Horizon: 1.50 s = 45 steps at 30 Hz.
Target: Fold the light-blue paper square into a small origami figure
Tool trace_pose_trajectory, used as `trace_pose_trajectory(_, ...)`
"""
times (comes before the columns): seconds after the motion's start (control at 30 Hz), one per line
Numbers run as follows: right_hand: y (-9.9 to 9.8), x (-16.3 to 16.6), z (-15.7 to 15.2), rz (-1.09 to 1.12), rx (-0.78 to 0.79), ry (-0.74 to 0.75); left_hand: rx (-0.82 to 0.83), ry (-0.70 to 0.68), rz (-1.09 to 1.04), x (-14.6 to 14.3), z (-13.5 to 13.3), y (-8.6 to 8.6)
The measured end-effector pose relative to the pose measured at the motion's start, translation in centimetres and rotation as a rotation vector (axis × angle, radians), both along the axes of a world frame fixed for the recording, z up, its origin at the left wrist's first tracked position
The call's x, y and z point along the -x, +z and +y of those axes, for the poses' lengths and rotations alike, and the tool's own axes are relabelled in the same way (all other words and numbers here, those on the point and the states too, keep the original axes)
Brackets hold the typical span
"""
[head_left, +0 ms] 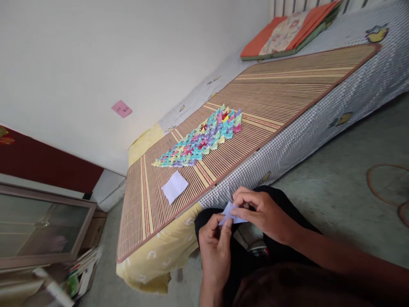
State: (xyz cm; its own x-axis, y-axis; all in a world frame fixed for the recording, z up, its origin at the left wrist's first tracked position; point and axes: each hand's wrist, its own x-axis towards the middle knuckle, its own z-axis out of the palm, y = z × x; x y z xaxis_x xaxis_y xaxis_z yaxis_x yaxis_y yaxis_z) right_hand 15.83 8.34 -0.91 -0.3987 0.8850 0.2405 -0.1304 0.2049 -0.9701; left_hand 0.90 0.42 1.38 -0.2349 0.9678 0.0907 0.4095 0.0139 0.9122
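Pale lilac held paper (237,219), multicoloured paper pieces (204,140), brown-and-tan striped mat (271,94), dark-and-white checked sheet (287,138) with yellow motifs (377,35)

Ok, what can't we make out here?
Head view: held paper, partly covered by the left hand and right hand.
Head view: pink note on the wall, writing too small to read.
Head view: brown loop on the floor, cut off by the right edge.

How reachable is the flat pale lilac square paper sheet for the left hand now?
Probably yes: nothing visible stands between the left hand and the sheet on the brown-striped tan mat, though that hand holds folded lilac paper.
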Motion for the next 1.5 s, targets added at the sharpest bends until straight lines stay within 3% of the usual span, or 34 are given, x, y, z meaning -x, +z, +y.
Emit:
trace_pose_trajectory(0.2,0.0,0.0,-0.3,0.017,0.032,0.031,0.016,0.030,-0.107,-0.1,-0.2,-0.6)
trace_pose_trajectory(0.6,0.8,0.0,-0.8,-0.044,0.014,-0.045,-0.039,0.146,-0.218,-0.8,-0.4,-0.9)
trace_pose_trajectory(0.83,0.7,0.0,-0.8,-0.061,0.015,-0.067,-0.106,0.197,-0.176,-0.8,-0.3,-0.4)
trace_pose_trajectory(1.5,0.5,0.2,-0.9,-0.036,0.048,-0.078,-0.136,0.149,-0.142,-1.0,-0.3,-0.4)
